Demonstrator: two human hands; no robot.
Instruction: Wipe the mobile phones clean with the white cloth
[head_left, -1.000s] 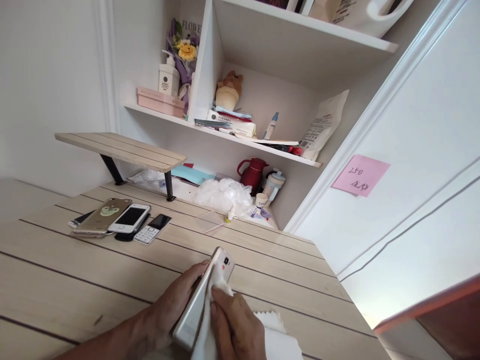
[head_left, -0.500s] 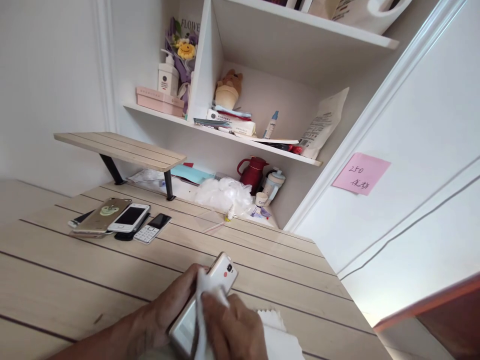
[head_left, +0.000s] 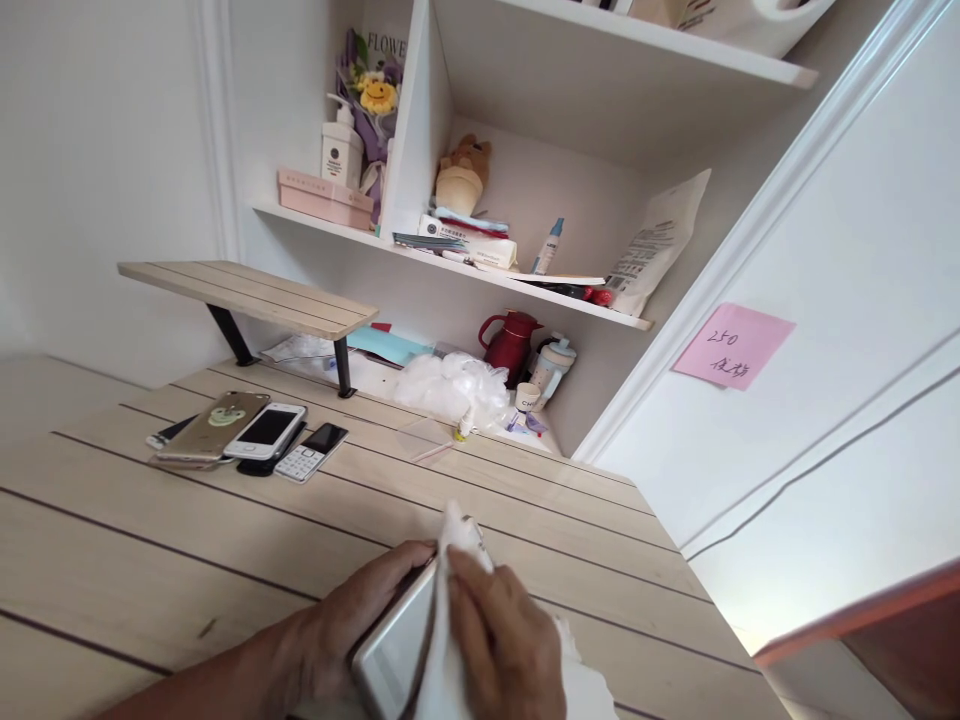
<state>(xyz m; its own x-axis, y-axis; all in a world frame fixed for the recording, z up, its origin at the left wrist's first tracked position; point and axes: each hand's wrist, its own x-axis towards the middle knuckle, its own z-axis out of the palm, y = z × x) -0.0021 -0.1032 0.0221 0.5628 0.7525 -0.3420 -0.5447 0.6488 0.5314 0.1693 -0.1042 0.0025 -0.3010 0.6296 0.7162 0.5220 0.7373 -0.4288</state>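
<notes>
Head camera looks down at a long wood desk [head_left: 187, 540] below white shelves [head_left: 480, 272]. A small wood rack [head_left: 247, 295] stands on the desk by the wall. Farther along the desk, a gold phone [head_left: 214, 425], a white phone [head_left: 266, 430] and a small button phone [head_left: 311, 452] lie close together. Near the person, the left hand [head_left: 352, 600] is closed around a silver phone [head_left: 394, 650], holding its edge. The right hand [head_left: 506, 645] grips a white cloth [head_left: 454, 620] and presses it against the phone.
</notes>
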